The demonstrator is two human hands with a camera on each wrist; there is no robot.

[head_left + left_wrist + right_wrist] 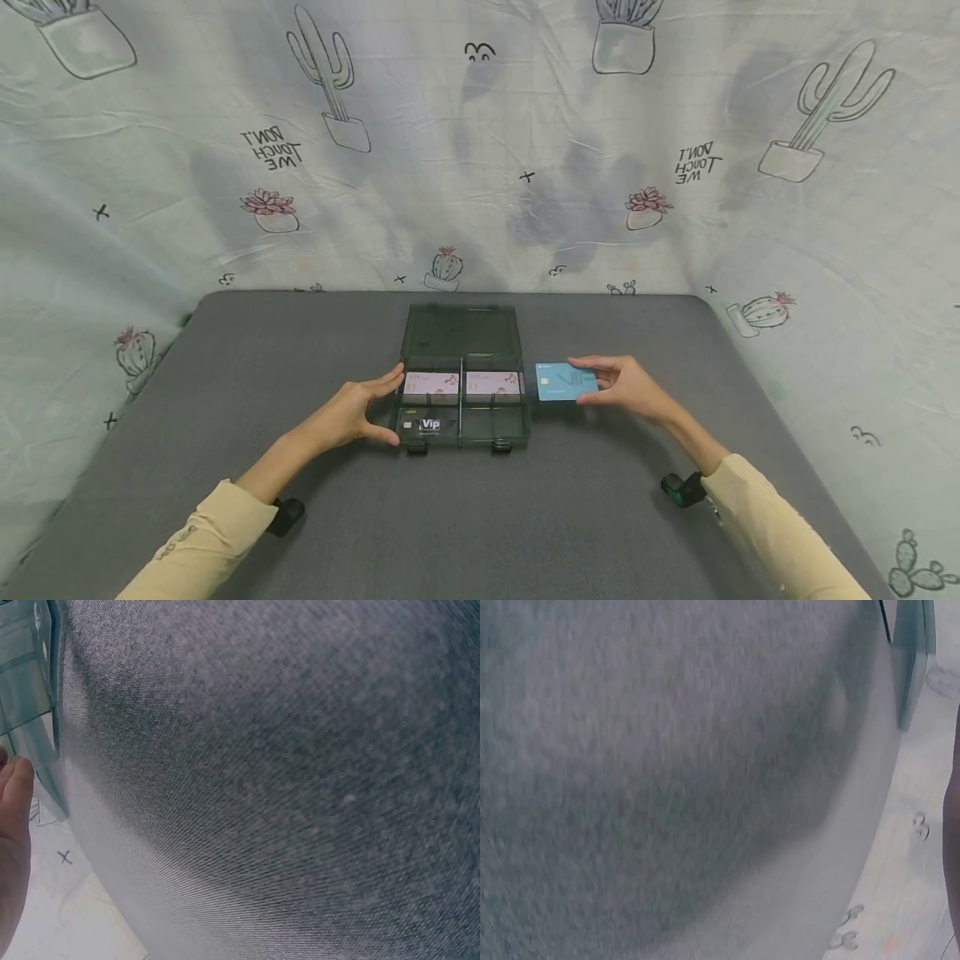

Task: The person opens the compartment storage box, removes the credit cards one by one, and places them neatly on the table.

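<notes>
A dark see-through card box [461,445] lies on the table with its lid [461,332] raised at the back. Pink cards [431,383] fill its two rear compartments, and a black Vip card [429,423] lies front left. The front right compartment shows no card. My left hand [348,414] touches the box's left side, thumb and fingers spread apart along it. Just right of the box, my right hand [626,387] pinches a light blue card [564,382] by its right end. Both wrist views show only a sliver of each hand at the border.
The box stands on a grey cloth-covered table [450,525]. Behind and beside it hangs a white curtain [480,167] printed with cacti. A dark wrist device sits at each sleeve cuff. Two latches [501,447] jut from the box's front edge.
</notes>
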